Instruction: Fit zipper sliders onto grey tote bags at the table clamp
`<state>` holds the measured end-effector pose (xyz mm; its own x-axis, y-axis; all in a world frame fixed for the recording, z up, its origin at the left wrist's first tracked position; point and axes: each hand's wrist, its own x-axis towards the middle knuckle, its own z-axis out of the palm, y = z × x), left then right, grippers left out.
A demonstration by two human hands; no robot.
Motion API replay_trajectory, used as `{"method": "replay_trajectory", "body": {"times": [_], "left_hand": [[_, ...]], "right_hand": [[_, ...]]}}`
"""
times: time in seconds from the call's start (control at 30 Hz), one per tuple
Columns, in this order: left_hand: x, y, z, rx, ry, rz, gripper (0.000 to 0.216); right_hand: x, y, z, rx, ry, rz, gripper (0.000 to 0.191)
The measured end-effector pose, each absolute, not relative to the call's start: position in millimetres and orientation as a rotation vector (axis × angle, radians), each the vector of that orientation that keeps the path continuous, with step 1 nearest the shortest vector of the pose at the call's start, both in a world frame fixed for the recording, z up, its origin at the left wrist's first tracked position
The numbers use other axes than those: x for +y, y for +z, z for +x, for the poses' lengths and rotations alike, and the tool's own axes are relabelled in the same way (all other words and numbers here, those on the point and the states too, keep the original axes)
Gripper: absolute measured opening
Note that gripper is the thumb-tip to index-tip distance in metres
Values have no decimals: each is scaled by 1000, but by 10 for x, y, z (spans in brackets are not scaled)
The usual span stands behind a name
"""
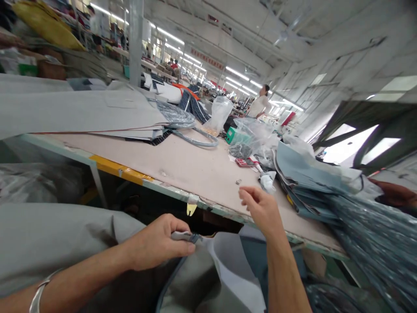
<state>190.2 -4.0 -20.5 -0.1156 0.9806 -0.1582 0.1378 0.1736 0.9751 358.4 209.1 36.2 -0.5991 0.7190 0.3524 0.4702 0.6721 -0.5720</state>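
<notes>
My left hand (164, 243) pinches the edge of a large grey fabric piece (202, 274) in front of the table, thumb on top and fingers curled beneath. At the pinched spot, a dark zipper-like strip (194, 238) runs along the cloth edge. Over the table's near side, my right hand (260, 208) is closed with its fingertips bent together; whatever they may hold is hidden. Just beyond those fingertips lies a tiny metal piece (239, 181), too small to name for certain. A crumpled white bundle (267, 181) rests close to the right hand.
Stacked grey fabric sheets (81, 111) cover the table's left, beside coiled grey piping (202, 138). Folded blue-grey fabric (302, 178) and plastic-wrapped material (374, 234) crowd the right. A red box (246, 162) lies mid-table (195, 171). A yellow tag (191, 209) hangs at the edge. A person (259, 103) stands farther back.
</notes>
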Motion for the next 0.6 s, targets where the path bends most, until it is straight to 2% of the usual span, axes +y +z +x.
{"method": "replay_trajectory", "body": {"times": [0.13, 0.33, 0.5, 0.6], "left_hand": [[-70, -322, 1852, 1449, 1079, 1074, 32], [-156, -340, 1800, 1403, 1153, 1011, 31], [-197, -344, 1775, 1360, 1220, 972, 29], [-231, -385, 1746, 1347, 1223, 959, 32]], "right_hand": [[2719, 378, 3277, -2314, 280, -1083, 38], [2892, 296, 3088, -2412, 135, -1070, 23], [2498, 279, 3303, -2343, 212, -918, 34], [2008, 109, 3420, -2296, 391, -803, 39]]}}
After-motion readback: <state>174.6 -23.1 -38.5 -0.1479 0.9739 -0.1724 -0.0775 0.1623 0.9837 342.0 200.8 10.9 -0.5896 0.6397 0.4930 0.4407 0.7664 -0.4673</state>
